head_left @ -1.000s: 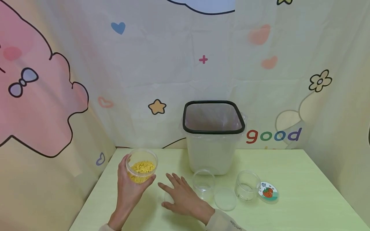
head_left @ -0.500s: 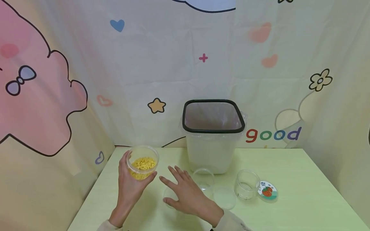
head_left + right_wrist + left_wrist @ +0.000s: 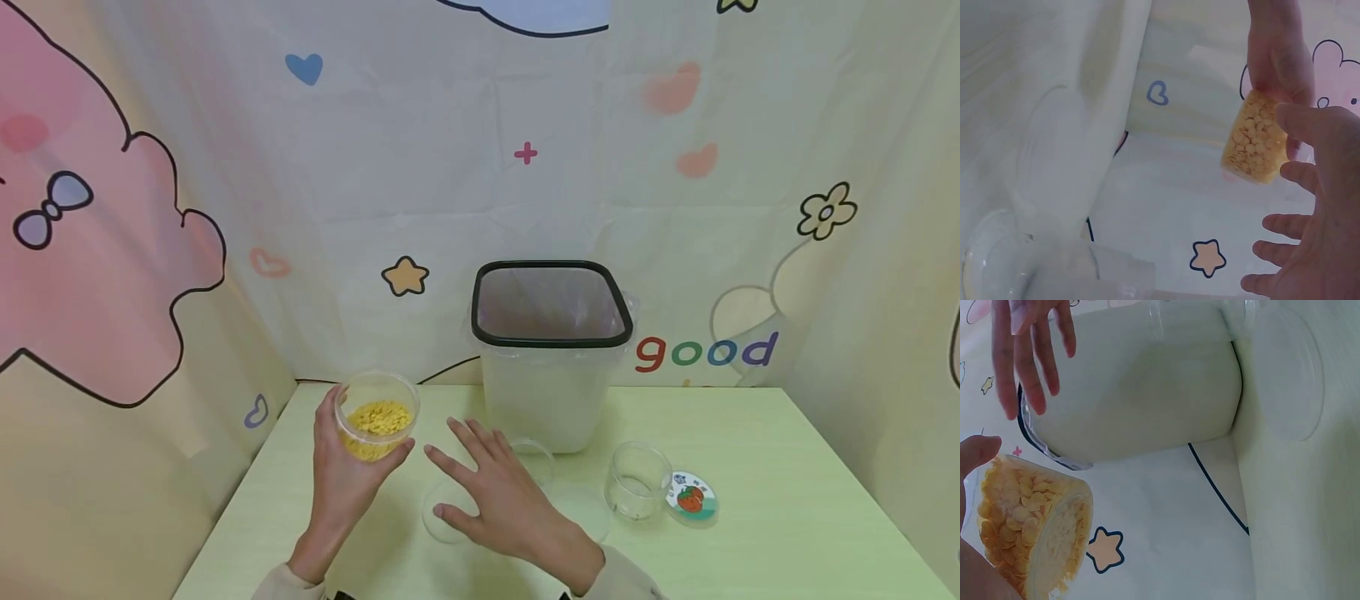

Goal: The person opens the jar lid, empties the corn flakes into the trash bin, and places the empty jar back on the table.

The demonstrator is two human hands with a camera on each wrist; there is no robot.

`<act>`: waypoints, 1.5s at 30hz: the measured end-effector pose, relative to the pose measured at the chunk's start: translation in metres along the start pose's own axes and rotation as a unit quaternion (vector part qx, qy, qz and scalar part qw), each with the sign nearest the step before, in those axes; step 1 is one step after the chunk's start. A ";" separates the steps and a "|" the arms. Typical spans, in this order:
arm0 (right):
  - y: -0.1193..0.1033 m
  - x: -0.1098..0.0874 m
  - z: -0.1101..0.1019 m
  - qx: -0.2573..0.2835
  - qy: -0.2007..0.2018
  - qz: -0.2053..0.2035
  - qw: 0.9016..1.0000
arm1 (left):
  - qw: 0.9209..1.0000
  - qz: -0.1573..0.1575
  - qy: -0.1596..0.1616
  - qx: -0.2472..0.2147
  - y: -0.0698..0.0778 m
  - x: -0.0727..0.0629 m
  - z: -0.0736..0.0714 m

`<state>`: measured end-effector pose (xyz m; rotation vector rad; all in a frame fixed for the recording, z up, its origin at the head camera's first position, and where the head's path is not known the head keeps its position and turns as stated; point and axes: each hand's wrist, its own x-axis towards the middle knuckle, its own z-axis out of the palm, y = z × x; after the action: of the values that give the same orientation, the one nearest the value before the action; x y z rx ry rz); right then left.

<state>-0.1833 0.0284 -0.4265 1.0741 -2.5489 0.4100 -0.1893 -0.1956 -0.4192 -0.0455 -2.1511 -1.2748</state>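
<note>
My left hand grips a clear plastic jar that holds flat yellow pieces. In the head view the jar is raised above the table's left part, its mouth uncovered. The pieces show through its wall in the left wrist view. Beside it my right hand hovers with fingers spread, holding nothing and apart from the jar. Below that hand lies a clear round lid, partly hidden. Behind the hand stands another clear jar, also partly covered from view.
At the back stands a white bin with a black rim and a plastic liner. To the right are a clear jar and a lid with a red fruit picture. A printed curtain hangs behind the pale table.
My left hand has risen slightly and shifted a little right with the jar. My right hand has moved slightly up and right, uncovering more of the lid below it.
</note>
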 end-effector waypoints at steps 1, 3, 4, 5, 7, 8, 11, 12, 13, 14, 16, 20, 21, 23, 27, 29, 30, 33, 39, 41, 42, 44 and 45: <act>0.000 -0.001 -0.003 0.002 0.005 0.001 1.000 | 1.000 0.001 -0.001 0.000 0.001 0.000 0.001; 0.001 -0.002 -0.009 0.003 0.019 0.000 1.000 | 1.000 0.001 -0.004 0.000 0.004 0.001 0.003; 0.002 -0.003 -0.011 0.003 0.026 -0.001 1.000 | 1.000 0.003 -0.005 -0.002 0.005 0.002 0.004; 0.002 -0.003 -0.014 0.000 0.034 -0.002 0.999 | 1.000 0.005 -0.006 -0.003 0.006 0.002 0.004; 0.004 -0.005 -0.018 -0.006 0.047 -0.005 0.999 | 1.000 0.009 -0.006 -0.005 0.007 0.003 0.006; 0.005 -0.005 -0.020 -0.009 0.054 -0.007 0.998 | 1.000 0.011 -0.007 -0.007 0.008 0.003 0.007; 0.007 -0.007 -0.026 -0.014 0.068 -0.007 0.998 | 1.000 0.017 -0.007 -0.013 0.011 0.004 0.009; 0.008 -0.008 -0.028 -0.015 0.072 -0.006 0.997 | 1.000 0.019 -0.007 -0.016 0.012 0.004 0.010; 0.009 -0.009 -0.030 -0.016 0.075 -0.005 0.997 | 1.000 0.021 -0.008 -0.019 0.013 0.005 0.011; 0.010 -0.010 -0.032 -0.015 0.080 -0.005 0.997 | 0.999 0.022 -0.010 -0.021 0.014 0.005 0.012; 0.013 -0.011 -0.037 -0.017 0.087 -0.005 0.996 | 0.999 0.026 -0.014 -0.028 0.017 0.006 0.014; 0.019 -0.014 -0.046 -0.015 0.104 -0.005 0.994 | 0.999 0.033 -0.021 -0.034 0.022 0.008 0.019; 0.021 -0.015 -0.048 -0.015 0.107 -0.004 0.994 | 0.998 0.036 -0.022 -0.036 0.023 0.009 0.020; 0.024 -0.017 -0.051 -0.017 0.115 -0.003 0.993 | 0.998 0.041 -0.025 -0.036 0.024 0.010 0.022; 0.032 -0.020 -0.059 -0.025 0.130 -0.003 0.991 | 0.997 0.053 -0.030 -0.041 0.028 0.012 0.027; 0.035 -0.021 -0.063 -0.029 0.134 -0.003 0.991 | 0.997 0.057 -0.030 -0.044 0.029 0.013 0.029; 0.036 -0.021 -0.065 -0.029 0.136 -0.002 0.990 | 0.997 0.059 -0.030 -0.045 0.031 0.014 0.030; 0.041 -0.023 -0.072 -0.032 0.136 0.004 0.990 | 0.996 0.066 -0.030 -0.045 0.035 0.016 0.033; 0.053 -0.025 -0.087 -0.047 0.146 0.011 0.988 | 0.995 0.085 -0.033 -0.038 0.047 0.021 0.039; 0.057 -0.025 -0.090 -0.055 0.150 0.011 0.987 | 0.995 0.092 -0.033 -0.037 0.049 0.023 0.041; 0.059 -0.025 -0.092 -0.060 0.150 0.012 0.987 | 0.994 0.095 -0.034 -0.036 0.050 0.024 0.041; 0.063 -0.026 -0.095 -0.066 0.148 0.016 0.987 | 0.994 0.101 -0.035 -0.034 0.053 0.026 0.043; 0.064 -0.026 -0.097 -0.068 0.148 0.018 0.986 | 0.993 0.105 -0.035 -0.034 0.054 0.026 0.044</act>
<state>-0.1937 0.1260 -0.3590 0.8500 -2.2987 0.3682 -0.2140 -0.1388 -0.3774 -0.3402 -2.0969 -1.2401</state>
